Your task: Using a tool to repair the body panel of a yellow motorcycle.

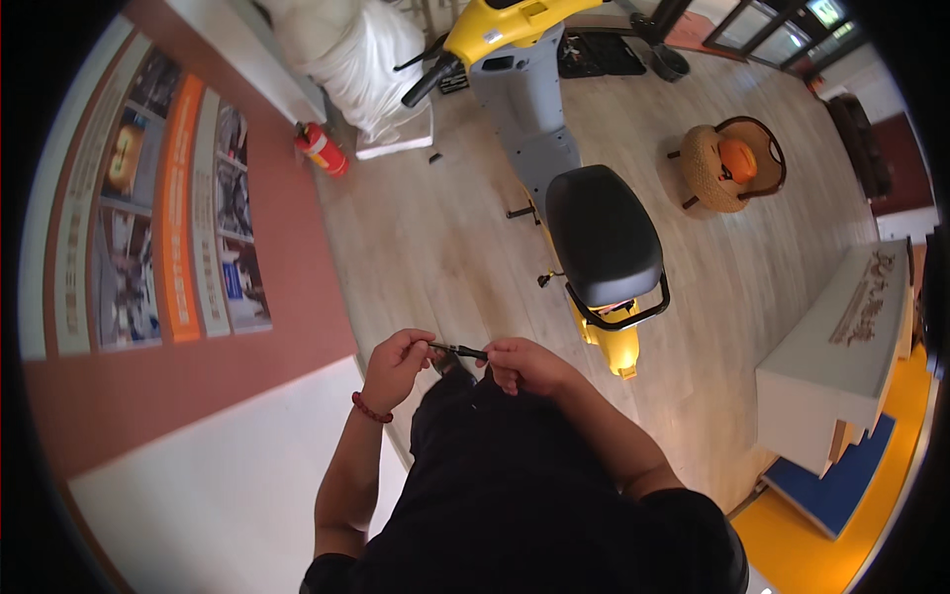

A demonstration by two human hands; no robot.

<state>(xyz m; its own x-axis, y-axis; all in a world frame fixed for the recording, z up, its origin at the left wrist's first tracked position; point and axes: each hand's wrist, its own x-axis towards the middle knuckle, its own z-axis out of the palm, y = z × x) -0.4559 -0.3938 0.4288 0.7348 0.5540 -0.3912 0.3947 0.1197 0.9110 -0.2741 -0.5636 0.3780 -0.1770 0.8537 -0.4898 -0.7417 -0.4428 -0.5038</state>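
Observation:
In front of my body, both hands hold a thin, dark, rod-like tool (460, 349) roughly level between them; its exact kind is too small to make out. My left hand (396, 368), with a red bead bracelet (372, 408) at the wrist, pinches one end. The fingers of my right hand (529, 365) are closed round the thicker black end. Ahead and to the right stands a yellow scooter (617, 348) with a black seat (605, 236), apart from both hands.
A red fire extinguisher (322, 150) stands by the left wall, near a white-draped object (361, 74). Beyond the scooter lies an open black tool case (601, 54). A wicker chair (714, 183) holds an orange helmet (736, 158). At right is a white counter (816, 366).

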